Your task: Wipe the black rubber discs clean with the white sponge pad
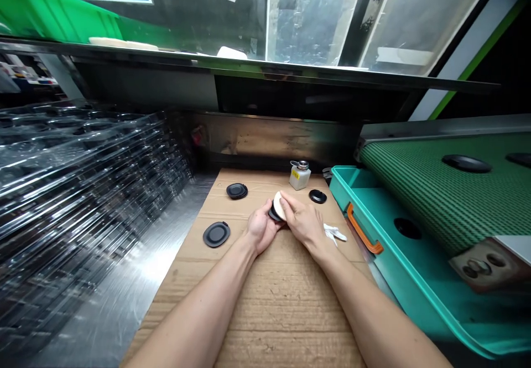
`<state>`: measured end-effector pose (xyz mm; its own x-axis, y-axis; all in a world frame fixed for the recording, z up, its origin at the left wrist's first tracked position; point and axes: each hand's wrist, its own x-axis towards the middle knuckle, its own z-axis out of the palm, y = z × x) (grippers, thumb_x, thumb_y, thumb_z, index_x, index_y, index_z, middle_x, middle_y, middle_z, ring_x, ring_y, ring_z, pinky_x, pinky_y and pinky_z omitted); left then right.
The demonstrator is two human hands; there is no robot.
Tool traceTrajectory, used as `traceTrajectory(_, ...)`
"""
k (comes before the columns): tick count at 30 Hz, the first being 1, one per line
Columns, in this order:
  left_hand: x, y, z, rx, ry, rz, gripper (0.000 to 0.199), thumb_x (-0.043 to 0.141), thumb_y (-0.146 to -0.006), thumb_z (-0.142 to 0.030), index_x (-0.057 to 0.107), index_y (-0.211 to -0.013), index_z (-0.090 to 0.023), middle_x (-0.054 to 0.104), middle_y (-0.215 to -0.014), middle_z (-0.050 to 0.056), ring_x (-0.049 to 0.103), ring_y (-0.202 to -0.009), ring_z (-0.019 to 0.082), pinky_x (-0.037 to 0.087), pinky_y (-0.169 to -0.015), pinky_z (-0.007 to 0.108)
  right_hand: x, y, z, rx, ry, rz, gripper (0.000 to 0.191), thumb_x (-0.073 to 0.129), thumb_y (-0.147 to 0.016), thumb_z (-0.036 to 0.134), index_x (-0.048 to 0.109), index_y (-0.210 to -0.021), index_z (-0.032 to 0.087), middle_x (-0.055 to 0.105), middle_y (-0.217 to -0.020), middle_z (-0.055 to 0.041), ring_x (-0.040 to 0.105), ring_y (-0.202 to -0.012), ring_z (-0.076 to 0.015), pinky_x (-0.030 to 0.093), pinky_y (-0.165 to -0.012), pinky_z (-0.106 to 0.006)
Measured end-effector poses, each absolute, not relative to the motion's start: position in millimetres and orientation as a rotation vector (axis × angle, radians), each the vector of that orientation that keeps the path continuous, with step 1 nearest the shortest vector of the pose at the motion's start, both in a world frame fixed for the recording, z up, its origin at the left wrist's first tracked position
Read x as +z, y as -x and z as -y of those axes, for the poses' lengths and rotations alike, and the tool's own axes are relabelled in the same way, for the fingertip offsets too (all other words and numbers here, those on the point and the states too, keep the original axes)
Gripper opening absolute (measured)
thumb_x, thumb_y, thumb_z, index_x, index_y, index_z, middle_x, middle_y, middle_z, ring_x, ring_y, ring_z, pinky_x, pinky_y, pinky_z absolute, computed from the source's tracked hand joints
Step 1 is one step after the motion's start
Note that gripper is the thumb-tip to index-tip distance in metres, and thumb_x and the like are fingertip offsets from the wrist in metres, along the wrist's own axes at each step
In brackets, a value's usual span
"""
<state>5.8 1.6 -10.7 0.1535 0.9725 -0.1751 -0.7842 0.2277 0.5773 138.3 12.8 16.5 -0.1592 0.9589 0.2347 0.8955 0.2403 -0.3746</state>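
My left hand (pixel 261 227) is closed around a round black plastic lid (pixel 274 213), held just above the cardboard. In my right hand (pixel 305 221) is a white round pad (pixel 279 205), pinched by the fingers and pressed against the lid's face. The pad hides most of that lid. Left of my hands, two flat black lids lie on the cardboard, a nearer lid (pixel 216 234) and a farther lid (pixel 237 191). A glossy black lid (pixel 317 196) rests beyond my right hand. Beside that wrist lies a crumpled white cloth or glove (pixel 334 233).
A small bottle (pixel 300 176) stands at the back of the cardboard sheet (pixel 265 307). To the right, a teal bin (pixel 390 263) with an orange handle sits beside a green conveyor belt (pixel 415 174) carrying black lids. Stacked clear plastic trays (pixel 83 191) fill the left.
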Motion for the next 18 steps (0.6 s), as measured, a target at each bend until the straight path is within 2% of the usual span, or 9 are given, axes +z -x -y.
traceTrajectory(6,-6,3,-1,1.341,-0.358,-0.547,0.025,0.044,-0.093,-0.027,0.061,-0.103,-0.013,0.061,-0.125,0.016,0.063,-0.106,0.027,0.052,-0.087,0.042,21,-152,-20,0.237,1.697,1.86,0.045,0.029,-0.097,0.054,0.052,-0.133,0.038,0.069,-0.111,-0.0028,0.065,-0.101,-0.0257,0.048,-0.081,-0.034)
traceTrajectory(9,-4,4,-2,1.365,-0.31,-0.52,0.024,0.042,-0.093,-0.025,0.061,-0.101,-0.012,0.063,-0.119,0.016,0.064,-0.104,0.025,0.052,-0.089,0.042,20,-147,-13,0.292,1.58,1.827,0.045,0.03,-0.097,0.052,0.052,-0.134,0.036,0.069,-0.114,-0.0018,0.064,-0.104,-0.0227,0.048,-0.086,-0.032)
traceTrajectory(13,-4,1,-2,1.307,-0.308,-0.491,0.026,0.042,-0.093,-0.024,0.061,-0.105,-0.011,0.065,-0.113,0.017,0.063,-0.104,0.024,0.051,-0.094,0.041,16,-132,-1,0.406,1.394,2.053,0.04,0.039,-0.095,0.051,0.053,-0.131,0.039,0.069,-0.113,0.0014,0.065,-0.1,-0.0199,0.049,-0.086,-0.029)
traceTrajectory(18,-5,0,-1,1.341,-0.358,-0.525,0.026,0.043,-0.093,-0.024,0.062,-0.105,-0.011,0.065,-0.115,0.016,0.062,-0.109,0.026,0.049,-0.096,0.043,18,-136,-4,0.367,1.514,1.964,0.037,0.042,-0.094,0.05,0.061,-0.124,0.037,0.07,-0.11,0.0005,0.065,-0.101,-0.0201,0.048,-0.086,-0.03)
